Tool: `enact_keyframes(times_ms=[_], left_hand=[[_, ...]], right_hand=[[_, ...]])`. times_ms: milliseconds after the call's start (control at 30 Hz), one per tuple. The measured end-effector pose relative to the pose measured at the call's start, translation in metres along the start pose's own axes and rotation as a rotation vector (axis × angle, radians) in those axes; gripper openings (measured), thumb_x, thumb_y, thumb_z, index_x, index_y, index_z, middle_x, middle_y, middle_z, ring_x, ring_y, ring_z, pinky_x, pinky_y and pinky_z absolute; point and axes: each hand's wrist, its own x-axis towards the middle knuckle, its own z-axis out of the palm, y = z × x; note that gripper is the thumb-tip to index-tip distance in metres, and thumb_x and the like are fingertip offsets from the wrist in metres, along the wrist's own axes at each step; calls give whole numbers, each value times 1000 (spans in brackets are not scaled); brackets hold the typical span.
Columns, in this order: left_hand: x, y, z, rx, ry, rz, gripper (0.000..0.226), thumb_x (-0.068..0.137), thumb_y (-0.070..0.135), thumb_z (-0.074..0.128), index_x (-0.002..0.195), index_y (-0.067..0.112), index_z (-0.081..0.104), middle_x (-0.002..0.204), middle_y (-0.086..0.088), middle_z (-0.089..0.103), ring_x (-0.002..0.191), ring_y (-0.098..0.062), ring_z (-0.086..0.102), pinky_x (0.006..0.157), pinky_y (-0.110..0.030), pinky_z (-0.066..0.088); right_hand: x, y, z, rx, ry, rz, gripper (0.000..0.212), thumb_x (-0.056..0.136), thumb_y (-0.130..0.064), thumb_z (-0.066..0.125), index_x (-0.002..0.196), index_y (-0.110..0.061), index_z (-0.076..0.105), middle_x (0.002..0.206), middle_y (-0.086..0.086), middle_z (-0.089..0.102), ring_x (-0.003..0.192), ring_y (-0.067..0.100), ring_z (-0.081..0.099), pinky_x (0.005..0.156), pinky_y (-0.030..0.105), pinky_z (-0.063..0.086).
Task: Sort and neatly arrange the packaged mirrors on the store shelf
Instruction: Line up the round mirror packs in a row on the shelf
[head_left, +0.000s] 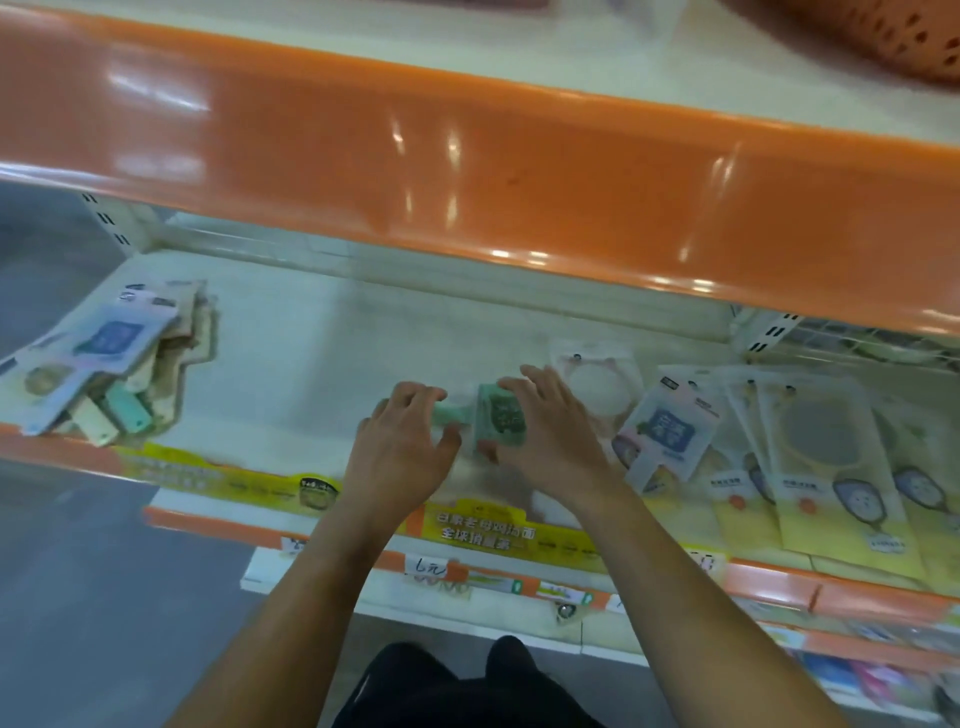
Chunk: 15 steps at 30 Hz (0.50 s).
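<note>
Evidently we squared the green mirror pkg (500, 422) near the shelf (291, 332) front edge: left hand (402, 447) & right hand (550, 436) fingers spread, bracketing it w/o gripping.

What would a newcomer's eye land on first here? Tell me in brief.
First the glossy orange shelf edge that crosses the top of the view. Then the left hand and right hand meeting mid-shelf on a green packaged mirror, with fingers spread over it. A messy pile of packages lies at far left, and a fanned row of packaged mirrors at right.
</note>
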Motion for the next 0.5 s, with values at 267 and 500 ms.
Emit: enact_keyframes(times_ms=[267, 500], left_hand=[[13, -40, -15, -9, -31, 34, 37, 89, 35, 55, 122, 19, 54, 124, 0, 51, 109, -25, 55, 90, -41, 45], [12, -50, -24, 31, -63, 78, 38, 92, 36, 51, 125, 19, 52, 127, 1, 49, 111, -22, 53, 91, -41, 44]], right_hand=[[13, -10, -7, -56, -195, 26, 100, 70, -64, 73, 151, -34, 23, 160, -3, 17, 148, 23, 10, 117, 44, 16], [8, -22, 3, -41, -119, 66, 90, 71, -64, 71, 146, -31, 32, 150, -3, 31, 139, 25, 23, 111, 42, 23]])
